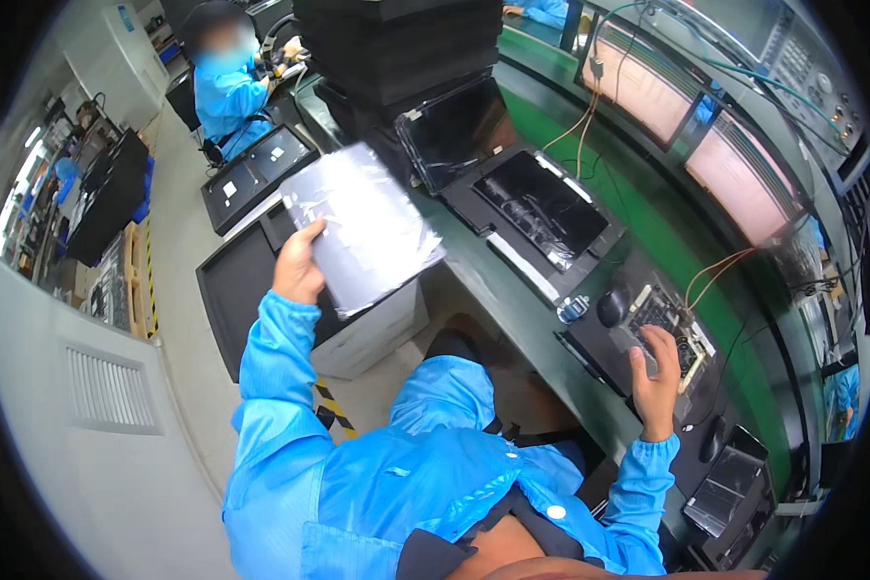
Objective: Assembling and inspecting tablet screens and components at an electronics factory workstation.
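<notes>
My left hand (300,263) grips the near left edge of a flat silver-grey panel (362,227), seemingly a screen panel seen from its back, with clear film at its edges. The panel is held up above a white box and the black trays. On the right, my right hand (656,385) has its fingers apart and holds nothing. It hovers at or just over a bare keyboard assembly (659,311) with thin cables; whether it touches is unclear. A black mouse (613,306) lies beside that assembly. Farther along the bench, a film-covered dark screen (541,208) rests in a black tray.
An empty-looking black tray (224,295) and another tray with a panel (261,174) stand at the left. Tall stacked black trays (396,48) rise behind. Lit monitors (638,72) line the far side of the green bench (503,290). A seated person in blue (227,101) works nearby.
</notes>
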Motion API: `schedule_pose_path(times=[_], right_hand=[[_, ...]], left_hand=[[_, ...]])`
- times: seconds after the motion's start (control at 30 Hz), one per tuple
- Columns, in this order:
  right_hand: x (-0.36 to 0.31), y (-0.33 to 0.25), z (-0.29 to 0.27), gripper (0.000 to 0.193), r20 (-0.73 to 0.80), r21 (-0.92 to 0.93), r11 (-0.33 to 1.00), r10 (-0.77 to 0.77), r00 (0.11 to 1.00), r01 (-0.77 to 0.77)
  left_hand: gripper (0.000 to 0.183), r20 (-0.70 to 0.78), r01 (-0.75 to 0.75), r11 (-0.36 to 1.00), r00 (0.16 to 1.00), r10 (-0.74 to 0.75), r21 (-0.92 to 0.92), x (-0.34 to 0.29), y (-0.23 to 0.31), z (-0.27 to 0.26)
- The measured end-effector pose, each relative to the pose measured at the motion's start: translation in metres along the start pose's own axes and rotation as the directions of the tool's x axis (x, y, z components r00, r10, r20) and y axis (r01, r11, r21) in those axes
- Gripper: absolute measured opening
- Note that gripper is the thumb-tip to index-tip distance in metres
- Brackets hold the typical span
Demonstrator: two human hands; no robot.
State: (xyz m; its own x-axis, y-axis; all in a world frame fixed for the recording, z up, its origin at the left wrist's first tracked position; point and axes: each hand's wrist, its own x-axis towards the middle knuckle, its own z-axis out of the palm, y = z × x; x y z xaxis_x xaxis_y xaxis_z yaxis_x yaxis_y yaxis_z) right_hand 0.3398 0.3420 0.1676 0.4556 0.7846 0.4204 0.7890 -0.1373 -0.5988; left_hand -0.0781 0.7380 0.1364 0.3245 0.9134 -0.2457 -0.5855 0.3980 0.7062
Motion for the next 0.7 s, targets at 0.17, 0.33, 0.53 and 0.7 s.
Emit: schedule_pose_path(times=[0.17,0.33,0.53,0.7], right_hand=[[-0.017,0.013,0.024,0.025,-0.041,0.009,0.996,0.088,0.995,-0.088],[-0.019,0.010,0.015,0.025,-0.090,0.013,0.993,0.117,0.989,-0.116],[-0.045,0.015,0.005,0.023,-0.133,0.024,0.982,0.190,0.973,-0.189],[-0.012,0.007,0.019,0.024,-0.011,0.035,0.999,-0.002,1.000,0.002]], left_hand=[[0.030,-0.200,0.057,0.997,0.979,-0.046,0.047,0.054,0.023,-0.099],[0.034,-0.149,0.119,0.986,0.984,-0.101,0.113,0.062,0.047,-0.138],[0.036,-0.266,0.055,0.976,0.964,0.002,0.210,0.083,0.025,-0.125],[0.054,-0.256,-0.211,0.776,0.865,0.431,0.594,0.097,0.000,-0.120]])
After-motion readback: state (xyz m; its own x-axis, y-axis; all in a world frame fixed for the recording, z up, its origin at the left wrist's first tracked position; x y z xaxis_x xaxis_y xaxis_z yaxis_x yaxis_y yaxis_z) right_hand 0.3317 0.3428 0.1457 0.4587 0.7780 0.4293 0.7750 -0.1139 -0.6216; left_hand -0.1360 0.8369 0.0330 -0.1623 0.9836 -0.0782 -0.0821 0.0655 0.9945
